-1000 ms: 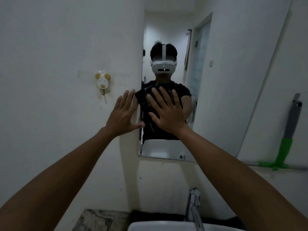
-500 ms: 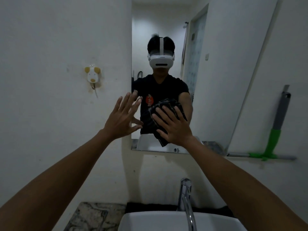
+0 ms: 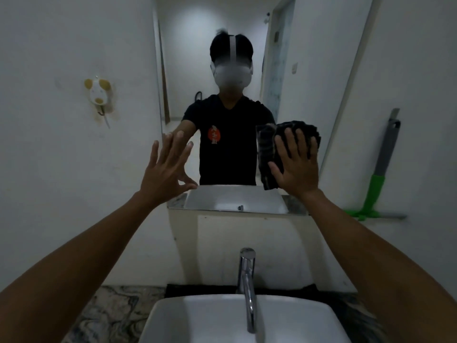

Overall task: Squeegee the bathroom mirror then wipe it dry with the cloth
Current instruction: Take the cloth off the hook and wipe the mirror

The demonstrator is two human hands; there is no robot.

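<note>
The bathroom mirror (image 3: 212,58) hangs on the wall straight ahead and shows a person's reflection. My right hand (image 3: 295,164) presses a dark striped cloth (image 3: 267,149) flat against the mirror's lower right part, fingers spread over it. My left hand (image 3: 164,169) is open with fingers apart at the mirror's lower left edge, holding nothing. A squeegee (image 3: 378,179) with a grey handle and green head leans upright against the wall to the right of the mirror, away from both hands.
A white basin (image 3: 210,318) with a chrome tap (image 3: 247,280) sits below the mirror on a marbled counter (image 3: 111,315). A small animal-shaped wall hook (image 3: 99,95) is on the left wall.
My right hand has slid the cloth rightward across the lower mirror, from its left-centre to its right side. My left hand has stayed open near the mirror's left edge. The view has shifted.
</note>
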